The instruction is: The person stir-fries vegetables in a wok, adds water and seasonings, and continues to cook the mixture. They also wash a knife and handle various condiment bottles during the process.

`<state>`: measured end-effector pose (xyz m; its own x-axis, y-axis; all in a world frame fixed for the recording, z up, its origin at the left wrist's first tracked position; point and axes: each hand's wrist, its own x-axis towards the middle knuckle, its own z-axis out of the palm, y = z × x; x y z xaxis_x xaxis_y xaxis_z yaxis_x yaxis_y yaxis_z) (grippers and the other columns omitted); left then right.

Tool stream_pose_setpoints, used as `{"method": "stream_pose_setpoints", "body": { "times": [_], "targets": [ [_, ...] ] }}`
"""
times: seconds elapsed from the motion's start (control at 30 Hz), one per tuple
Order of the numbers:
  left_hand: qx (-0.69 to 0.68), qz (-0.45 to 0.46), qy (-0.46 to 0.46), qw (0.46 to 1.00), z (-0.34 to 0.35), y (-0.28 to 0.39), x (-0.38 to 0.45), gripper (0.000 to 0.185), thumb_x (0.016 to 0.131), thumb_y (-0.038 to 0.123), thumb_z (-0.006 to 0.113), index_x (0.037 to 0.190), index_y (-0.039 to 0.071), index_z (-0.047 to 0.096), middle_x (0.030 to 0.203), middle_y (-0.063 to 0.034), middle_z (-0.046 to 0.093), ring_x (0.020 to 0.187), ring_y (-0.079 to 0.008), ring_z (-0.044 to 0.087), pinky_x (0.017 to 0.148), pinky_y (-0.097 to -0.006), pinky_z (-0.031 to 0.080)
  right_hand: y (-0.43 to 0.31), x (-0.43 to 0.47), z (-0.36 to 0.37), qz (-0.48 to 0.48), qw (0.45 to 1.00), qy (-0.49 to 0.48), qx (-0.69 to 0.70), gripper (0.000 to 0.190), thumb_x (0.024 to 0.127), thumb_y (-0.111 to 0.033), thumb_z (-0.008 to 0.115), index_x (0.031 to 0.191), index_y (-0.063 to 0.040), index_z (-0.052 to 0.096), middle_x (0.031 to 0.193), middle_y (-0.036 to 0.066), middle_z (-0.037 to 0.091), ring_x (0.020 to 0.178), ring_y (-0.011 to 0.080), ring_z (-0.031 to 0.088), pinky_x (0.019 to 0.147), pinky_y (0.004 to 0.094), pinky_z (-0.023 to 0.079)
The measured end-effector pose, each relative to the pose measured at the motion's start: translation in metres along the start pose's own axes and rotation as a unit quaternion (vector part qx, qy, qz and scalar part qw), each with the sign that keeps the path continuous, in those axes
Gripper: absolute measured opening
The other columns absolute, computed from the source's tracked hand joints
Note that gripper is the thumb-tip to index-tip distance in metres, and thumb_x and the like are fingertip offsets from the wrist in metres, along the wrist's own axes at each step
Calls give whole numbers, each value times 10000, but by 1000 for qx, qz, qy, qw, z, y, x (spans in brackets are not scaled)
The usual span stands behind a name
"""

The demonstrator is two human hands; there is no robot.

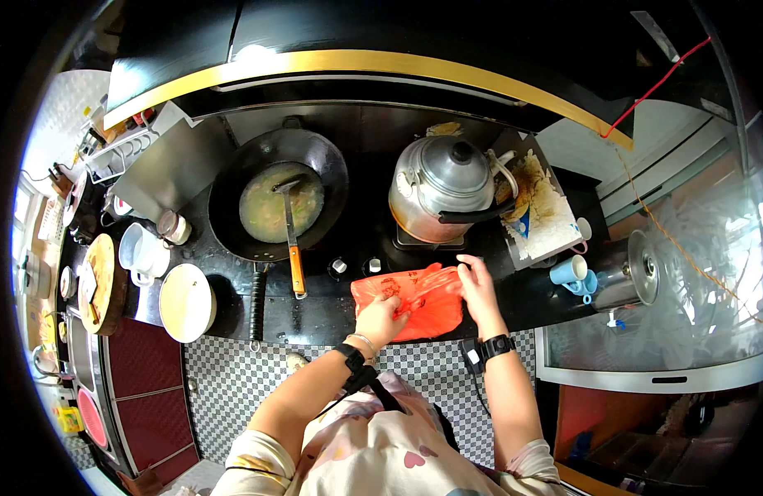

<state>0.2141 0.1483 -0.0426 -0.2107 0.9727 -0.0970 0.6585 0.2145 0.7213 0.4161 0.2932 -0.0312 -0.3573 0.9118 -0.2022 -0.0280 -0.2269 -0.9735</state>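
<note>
My left hand [379, 321] grips the near left part of a red plastic bag [440, 316] at the counter's front edge. My right hand [478, 291] is at the bag's right side, fingers partly extended and touching it; whether they grip it I cannot tell. The bag's contents are hidden. Behind it stands a metal kettle [440, 192] with a black handle, on the right burner. To the left, a black wok [328, 167] holds cloudy soup [257, 208] with green bits. A metal turner with a wooden handle [296, 271] rests in the wok, its handle over the near rim.
A cream bowl [186, 304], a white handled pot [144, 249], a glass jar [173, 227] and a round cutting board [105, 304] with a cleaver stand left. Blue cups [567, 271] and a steel pot [623, 279] are right. The range hood [381, 62] overhangs the stove.
</note>
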Motion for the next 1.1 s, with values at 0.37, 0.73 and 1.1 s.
{"method": "stream_pose_setpoints", "body": {
  "times": [0.37,0.73,1.1],
  "targets": [
    [6,1,82,997,5,-10,-6,213,834,181,659,1008,76,596,977,-179,623,830,-400,641,714,-467,543,54,-47,57,-198,862,-74,-460,284,725,-100,755,984,-43,654,1152,166,613,1087,379,572,931,453,486],
    [26,33,75,996,-1,-4,-10,178,861,209,626,1008,114,593,970,-148,629,813,-377,658,707,-469,553,52,-55,38,-150,914,-23,-375,339,793,-126,708,1111,-21,655,1205,189,630,1124,369,614,934,413,514],
    [1,-52,157,986,-6,-16,-10,206,858,227,636,978,65,593,996,-163,631,810,-379,658,708,-468,554,38,-56,26,-199,815,-67,-540,269,686,-114,731,944,-50,689,944,135,678,960,371,619,847,456,516]
  ]
}}
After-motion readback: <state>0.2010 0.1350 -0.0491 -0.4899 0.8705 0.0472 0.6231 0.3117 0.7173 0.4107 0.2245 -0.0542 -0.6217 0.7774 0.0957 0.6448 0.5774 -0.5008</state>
